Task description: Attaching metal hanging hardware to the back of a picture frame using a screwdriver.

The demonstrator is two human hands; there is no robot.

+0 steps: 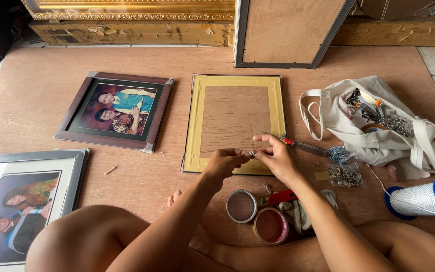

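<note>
A picture frame (233, 90) lies face down on the wooden floor, its brown backing board edged with yellowish tape. Both hands meet over its near edge. My left hand (223, 162) and my right hand (276, 157) pinch a small metal hanger piece (252, 152) between their fingertips. My right hand also holds a red-handled screwdriver (300, 145), which sticks out to the right. My bare knees fill the bottom of the view.
Two framed photos lie at the left: a dark brown frame (114, 111) and a silver frame (23, 201). A cloth bag of tools (378, 121), bags of small hardware (342, 171), a string spool (426, 197), two tape rolls (258, 216) and a loose screw (110, 170) lie around. Large frames (288, 32) lean at the back.
</note>
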